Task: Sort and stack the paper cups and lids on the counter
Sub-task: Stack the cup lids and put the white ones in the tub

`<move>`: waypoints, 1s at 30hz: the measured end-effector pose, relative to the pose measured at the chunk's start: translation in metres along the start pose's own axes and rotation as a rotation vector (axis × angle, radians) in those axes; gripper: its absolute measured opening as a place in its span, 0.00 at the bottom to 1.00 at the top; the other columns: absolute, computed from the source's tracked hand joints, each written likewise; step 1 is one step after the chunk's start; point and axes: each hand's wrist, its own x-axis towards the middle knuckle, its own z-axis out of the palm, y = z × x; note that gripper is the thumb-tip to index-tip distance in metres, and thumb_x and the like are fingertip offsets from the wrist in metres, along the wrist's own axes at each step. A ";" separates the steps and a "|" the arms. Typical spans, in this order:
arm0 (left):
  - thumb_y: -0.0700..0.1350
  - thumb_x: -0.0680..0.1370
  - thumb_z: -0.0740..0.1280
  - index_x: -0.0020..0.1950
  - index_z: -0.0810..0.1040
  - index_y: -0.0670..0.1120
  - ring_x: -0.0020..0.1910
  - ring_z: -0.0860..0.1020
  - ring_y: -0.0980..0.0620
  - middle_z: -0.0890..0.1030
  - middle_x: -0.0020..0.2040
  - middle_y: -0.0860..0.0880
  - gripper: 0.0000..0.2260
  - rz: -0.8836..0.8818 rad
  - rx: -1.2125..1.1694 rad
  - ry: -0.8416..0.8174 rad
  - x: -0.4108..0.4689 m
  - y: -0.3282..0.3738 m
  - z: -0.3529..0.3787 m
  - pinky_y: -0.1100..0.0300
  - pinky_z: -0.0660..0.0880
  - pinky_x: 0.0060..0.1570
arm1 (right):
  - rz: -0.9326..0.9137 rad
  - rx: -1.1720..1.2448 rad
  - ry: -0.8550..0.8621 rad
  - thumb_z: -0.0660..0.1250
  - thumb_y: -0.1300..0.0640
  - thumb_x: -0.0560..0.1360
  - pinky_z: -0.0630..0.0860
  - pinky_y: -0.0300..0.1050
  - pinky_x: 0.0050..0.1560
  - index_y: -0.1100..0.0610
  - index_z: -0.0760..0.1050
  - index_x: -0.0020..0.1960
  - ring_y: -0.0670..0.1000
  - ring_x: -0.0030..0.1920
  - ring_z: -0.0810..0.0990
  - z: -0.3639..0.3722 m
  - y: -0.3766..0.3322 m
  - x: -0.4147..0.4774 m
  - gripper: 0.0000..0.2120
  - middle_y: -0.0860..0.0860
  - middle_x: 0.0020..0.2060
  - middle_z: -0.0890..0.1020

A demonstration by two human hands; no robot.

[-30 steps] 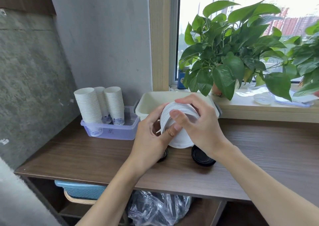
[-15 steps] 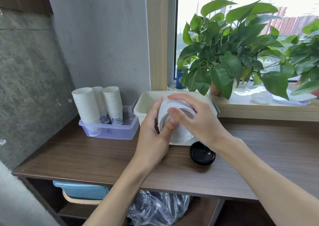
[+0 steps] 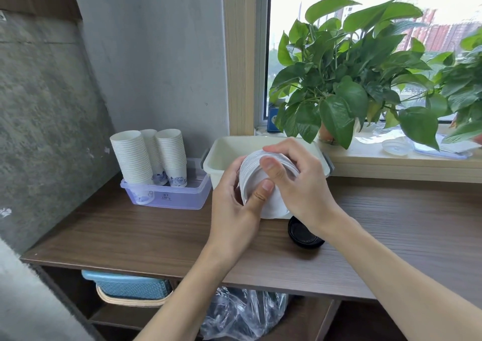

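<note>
White lid stack point(image 3: 251, 176) sits between left hand point(image 3: 232, 211) and right hand point(image 3: 305, 188), both gripping it

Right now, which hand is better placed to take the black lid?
Probably the right hand: the black lid lies beneath its wrist; the left hand, also gripping the white lids, is farther.

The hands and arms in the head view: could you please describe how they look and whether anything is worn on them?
The left hand and right hand are bare, as are the left forearm and right forearm to the frame edge. No sleeve, glove, watch or bracelet shows. No ring on the fingers in view; the nails are short.
</note>
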 end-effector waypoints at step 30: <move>0.41 0.79 0.71 0.66 0.78 0.45 0.57 0.83 0.54 0.85 0.57 0.50 0.16 -0.091 0.063 -0.159 0.006 0.002 -0.020 0.64 0.77 0.54 | 0.104 -0.003 -0.085 0.64 0.36 0.69 0.73 0.38 0.55 0.42 0.77 0.50 0.43 0.54 0.79 0.002 0.000 -0.001 0.14 0.46 0.50 0.82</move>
